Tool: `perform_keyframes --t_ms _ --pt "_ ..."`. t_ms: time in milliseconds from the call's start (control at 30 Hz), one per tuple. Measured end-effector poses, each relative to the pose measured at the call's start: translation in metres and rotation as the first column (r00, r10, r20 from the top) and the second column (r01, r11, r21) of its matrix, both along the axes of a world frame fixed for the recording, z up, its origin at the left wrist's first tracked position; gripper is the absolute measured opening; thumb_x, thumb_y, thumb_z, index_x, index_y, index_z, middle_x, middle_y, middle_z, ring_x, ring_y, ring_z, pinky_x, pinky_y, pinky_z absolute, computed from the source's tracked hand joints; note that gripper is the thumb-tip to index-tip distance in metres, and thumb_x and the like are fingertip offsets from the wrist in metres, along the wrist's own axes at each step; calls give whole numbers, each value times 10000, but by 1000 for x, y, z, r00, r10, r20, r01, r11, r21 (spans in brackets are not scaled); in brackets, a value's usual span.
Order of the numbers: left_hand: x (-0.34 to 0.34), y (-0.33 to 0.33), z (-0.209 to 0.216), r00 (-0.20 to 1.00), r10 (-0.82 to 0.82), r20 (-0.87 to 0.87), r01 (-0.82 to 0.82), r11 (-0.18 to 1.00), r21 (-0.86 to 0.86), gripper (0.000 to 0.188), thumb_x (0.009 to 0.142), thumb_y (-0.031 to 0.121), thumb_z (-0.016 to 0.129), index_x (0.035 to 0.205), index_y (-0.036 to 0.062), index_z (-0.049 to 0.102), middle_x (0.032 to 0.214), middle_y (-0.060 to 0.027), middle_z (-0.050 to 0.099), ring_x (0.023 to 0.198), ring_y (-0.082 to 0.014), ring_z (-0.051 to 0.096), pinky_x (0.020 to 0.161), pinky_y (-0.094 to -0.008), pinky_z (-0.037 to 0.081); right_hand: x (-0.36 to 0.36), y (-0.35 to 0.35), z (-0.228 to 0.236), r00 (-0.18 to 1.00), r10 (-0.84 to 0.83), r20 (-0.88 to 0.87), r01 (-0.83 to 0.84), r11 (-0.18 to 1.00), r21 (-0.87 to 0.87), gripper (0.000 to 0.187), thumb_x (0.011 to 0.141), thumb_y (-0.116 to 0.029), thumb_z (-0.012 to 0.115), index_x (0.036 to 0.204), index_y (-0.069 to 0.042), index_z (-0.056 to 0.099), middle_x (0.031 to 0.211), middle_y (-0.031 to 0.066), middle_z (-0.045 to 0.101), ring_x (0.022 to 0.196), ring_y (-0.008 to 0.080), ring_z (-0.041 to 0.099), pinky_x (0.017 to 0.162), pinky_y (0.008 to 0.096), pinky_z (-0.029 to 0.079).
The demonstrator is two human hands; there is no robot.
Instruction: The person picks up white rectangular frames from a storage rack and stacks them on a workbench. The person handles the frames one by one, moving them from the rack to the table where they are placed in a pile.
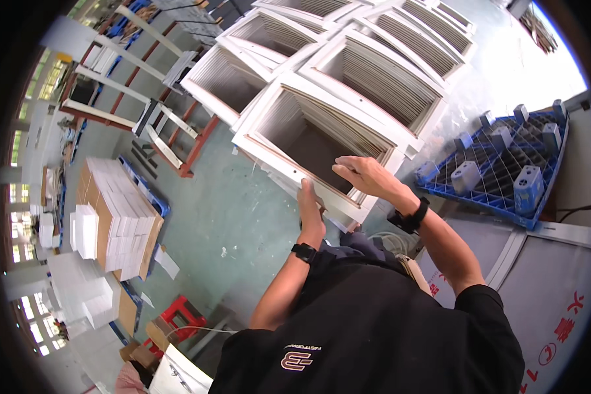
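Observation:
A stack of white rectangular frames [276,159] stands right in front of me, with a deep hollow middle and the upper frames lying slightly askew. My left hand [310,211] is at the near outer side of this stack, its fingers stretched out along the edge. Over the near right corner is my right hand [369,177], palm turned inward, fingers straight and thumb apart. Nothing shows in either hand. Whether the right fingers touch the frame I cannot tell. Both wrists wear black bands.
More stacks of white frames [361,100] stand close behind. To the right lies an upturned blue pallet [528,197] with grey block feet, near a grey panel [551,276]. On the left are a red metal rack [189,161], piles of white boards [126,226] and a red stool [180,316].

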State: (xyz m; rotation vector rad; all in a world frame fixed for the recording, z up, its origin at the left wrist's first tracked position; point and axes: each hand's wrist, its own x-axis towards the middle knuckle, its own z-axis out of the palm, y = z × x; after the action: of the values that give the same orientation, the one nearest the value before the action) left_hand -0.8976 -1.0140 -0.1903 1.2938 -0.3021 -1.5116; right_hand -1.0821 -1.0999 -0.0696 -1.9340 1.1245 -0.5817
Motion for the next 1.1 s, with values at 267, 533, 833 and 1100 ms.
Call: perform_keyframes --t_ms 267,533,833,1100 --pt "12 -14 11 999 25 24 -26 998 64 875 924 754 488 1457 72 371 1432 -137 440 1300 -299 464 996 -504 473 62 -13 -50 952 241 -188 -70 770 634 902 1016 -722 312 1224 78 672 1209 278 687 1173 372 635 1017 430 479" --pt "21 -24 6 991 -119 -57 123 990 68 1008 894 761 558 1530 39 254 1499 -212 399 1354 -350 454 1022 -533 471 68 1 -47 978 90 -189 66 725 686 902 1013 -728 285 1418 39 533 1392 267 590 1324 366 539 1103 408 427" --pt "37 -16 -2 991 -123 -47 122 992 -35 1053 877 728 628 1510 -44 294 1434 -220 459 1286 -314 489 1027 -442 467 85 21 -51 970 18 -241 131 798 588 860 1028 -694 330 1374 57 567 1319 223 651 1220 285 604 1045 369 447" --pt "48 -11 8 994 -103 -31 104 994 16 1223 846 718 669 1573 -75 88 1524 -290 344 1368 -365 422 1082 -465 427 100 32 -55 972 -17 -234 152 804 575 829 1045 -654 326 1372 72 553 1289 227 661 1163 262 618 1014 354 453"
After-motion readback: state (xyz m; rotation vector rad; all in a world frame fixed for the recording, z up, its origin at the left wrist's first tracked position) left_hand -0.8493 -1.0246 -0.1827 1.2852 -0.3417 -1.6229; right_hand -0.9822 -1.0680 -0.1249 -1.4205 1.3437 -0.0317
